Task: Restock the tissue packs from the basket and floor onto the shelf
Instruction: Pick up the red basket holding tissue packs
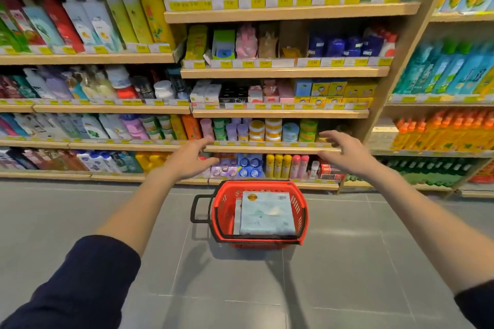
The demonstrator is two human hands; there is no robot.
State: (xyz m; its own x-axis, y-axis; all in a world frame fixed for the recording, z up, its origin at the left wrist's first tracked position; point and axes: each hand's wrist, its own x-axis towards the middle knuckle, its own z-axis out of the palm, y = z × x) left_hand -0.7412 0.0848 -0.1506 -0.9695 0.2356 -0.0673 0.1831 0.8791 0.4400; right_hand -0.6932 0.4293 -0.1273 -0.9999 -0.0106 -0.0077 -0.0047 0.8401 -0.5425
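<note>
Pale tissue pack [267, 213] below 2 grips [188, 160] [346, 152]

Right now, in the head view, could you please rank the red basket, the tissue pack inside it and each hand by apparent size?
1. red basket
2. tissue pack
3. left hand and right hand, which look alike, so I won't rank them.
</note>
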